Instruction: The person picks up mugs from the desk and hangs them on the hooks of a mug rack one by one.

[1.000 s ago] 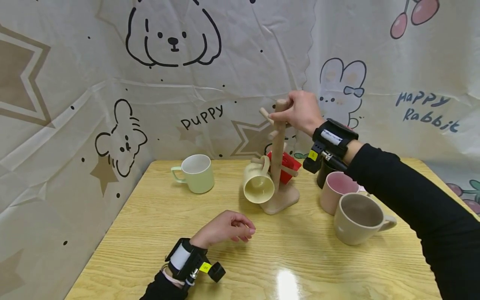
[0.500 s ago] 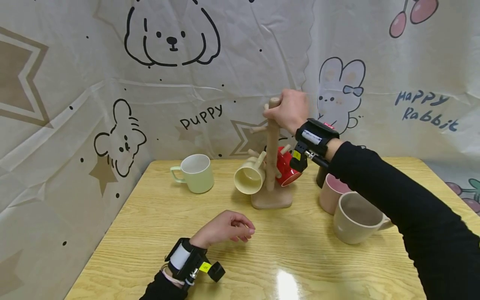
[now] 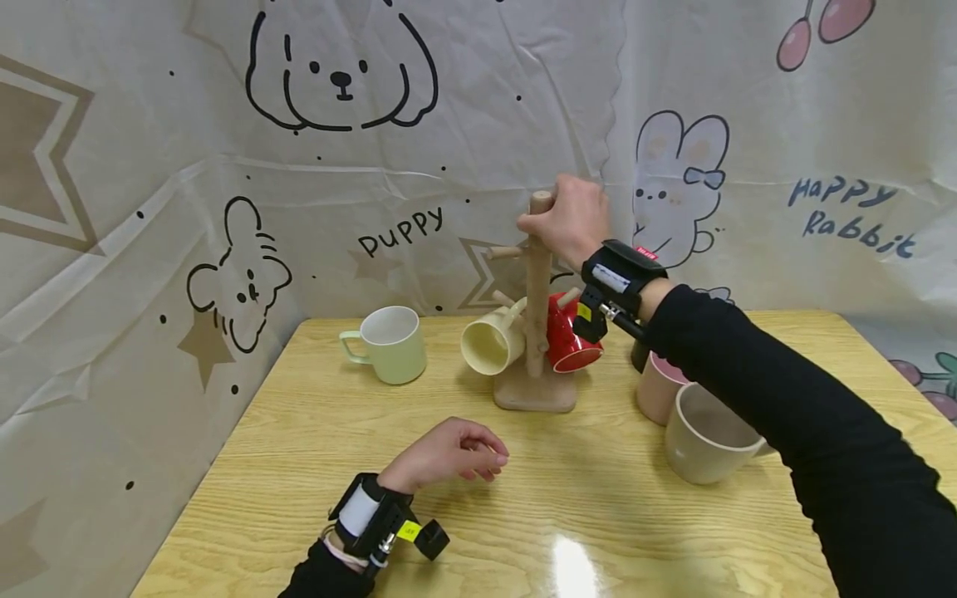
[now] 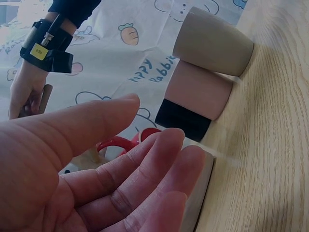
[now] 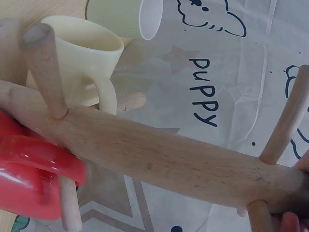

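Note:
In the head view, my right hand (image 3: pixel 570 218) grips the top of a wooden mug tree (image 3: pixel 537 311). A cream-yellow mug (image 3: pixel 486 347) hangs by its handle on a left lower peg, its mouth toward me. On the right a red mug (image 3: pixel 570 345) hangs tilted. The right wrist view shows the wooden post (image 5: pixel 159 154) up close, between the red mug (image 5: pixel 34 179) and the yellow mug (image 5: pixel 79 63). My left hand (image 3: pixel 449 453) holds nothing in front of the tree, its fingers loosely bent. Its thumb and fingers (image 4: pixel 159 154) stand apart in the left wrist view.
A pale green mug (image 3: pixel 392 349) stands at the table's back left. To the right are a beige mug (image 3: pixel 706 440), a pink mug (image 3: pixel 658 390) and a black mug (image 3: pixel 639 355) partly behind my right arm. A printed cloth (image 3: pixel 359 232) hangs behind the table.
My right hand has turned the mug tree and shifted it left and slightly back. The base now faces me squarely, and the red mug shows more. My left hand has stayed put.

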{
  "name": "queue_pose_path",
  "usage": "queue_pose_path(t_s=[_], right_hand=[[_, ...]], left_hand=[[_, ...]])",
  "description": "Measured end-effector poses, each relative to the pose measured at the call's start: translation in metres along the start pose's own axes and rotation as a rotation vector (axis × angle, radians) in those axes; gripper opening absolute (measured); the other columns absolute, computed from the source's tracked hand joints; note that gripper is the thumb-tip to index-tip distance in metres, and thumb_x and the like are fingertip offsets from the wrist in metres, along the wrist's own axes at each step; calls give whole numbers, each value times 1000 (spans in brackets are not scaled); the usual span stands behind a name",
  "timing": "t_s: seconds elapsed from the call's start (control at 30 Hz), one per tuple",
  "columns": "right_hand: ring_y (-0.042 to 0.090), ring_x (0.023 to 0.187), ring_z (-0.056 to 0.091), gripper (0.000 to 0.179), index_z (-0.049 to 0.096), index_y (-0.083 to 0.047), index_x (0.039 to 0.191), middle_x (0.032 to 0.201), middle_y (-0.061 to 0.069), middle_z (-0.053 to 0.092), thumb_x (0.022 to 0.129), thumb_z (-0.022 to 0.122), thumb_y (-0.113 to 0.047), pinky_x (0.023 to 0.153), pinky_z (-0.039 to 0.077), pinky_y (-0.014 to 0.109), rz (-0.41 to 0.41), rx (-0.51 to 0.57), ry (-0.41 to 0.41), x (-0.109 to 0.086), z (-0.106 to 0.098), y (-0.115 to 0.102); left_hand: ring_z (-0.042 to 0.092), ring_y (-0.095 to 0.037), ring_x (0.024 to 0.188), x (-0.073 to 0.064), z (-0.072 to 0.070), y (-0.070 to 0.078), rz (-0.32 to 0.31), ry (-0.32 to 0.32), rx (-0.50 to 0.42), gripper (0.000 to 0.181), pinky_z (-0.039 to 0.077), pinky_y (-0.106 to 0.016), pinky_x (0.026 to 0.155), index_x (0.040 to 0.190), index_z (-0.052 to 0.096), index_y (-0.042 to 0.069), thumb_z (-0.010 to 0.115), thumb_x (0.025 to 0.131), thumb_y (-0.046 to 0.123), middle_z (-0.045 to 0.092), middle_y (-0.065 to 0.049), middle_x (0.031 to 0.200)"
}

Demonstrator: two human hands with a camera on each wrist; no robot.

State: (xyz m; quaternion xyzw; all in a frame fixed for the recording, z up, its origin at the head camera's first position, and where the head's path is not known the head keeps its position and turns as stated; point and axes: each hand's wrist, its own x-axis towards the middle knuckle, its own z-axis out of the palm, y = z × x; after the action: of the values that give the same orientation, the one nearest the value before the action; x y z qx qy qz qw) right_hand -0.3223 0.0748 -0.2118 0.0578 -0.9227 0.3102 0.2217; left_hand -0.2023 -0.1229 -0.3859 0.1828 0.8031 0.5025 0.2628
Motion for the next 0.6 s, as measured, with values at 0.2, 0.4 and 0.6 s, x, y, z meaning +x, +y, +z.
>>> queue_pose_path(t_s=[0.2,0.4,0.6], right_hand=[[25,84,55,33,53,-2,88,89,12,59,80,66,-31,72,48,34,-21,26,-24,-1,-2,4],[27,91,58,53,56,-1,108,101,15,63,79,68,-43,77,48,37,-60,17,-94,-1,-11,-1],[22,124,46,71,43,-8,134,135,11,50,80,65,-49,101,39,37,-86,178,-84,-18,-34,-7]], left_hand=[[66,-13,75,1,0,0,-1,-5,2,24,49,-27,65,99,66,2,62,87,23,69,-10,86],[66,-13,75,2,0,-2,-4,-11,6,23,48,-27,64,98,66,2,62,87,22,69,-10,85],[66,-13,75,3,1,-3,-3,-12,0,24,49,-28,64,98,66,2,62,87,23,69,-9,85]])
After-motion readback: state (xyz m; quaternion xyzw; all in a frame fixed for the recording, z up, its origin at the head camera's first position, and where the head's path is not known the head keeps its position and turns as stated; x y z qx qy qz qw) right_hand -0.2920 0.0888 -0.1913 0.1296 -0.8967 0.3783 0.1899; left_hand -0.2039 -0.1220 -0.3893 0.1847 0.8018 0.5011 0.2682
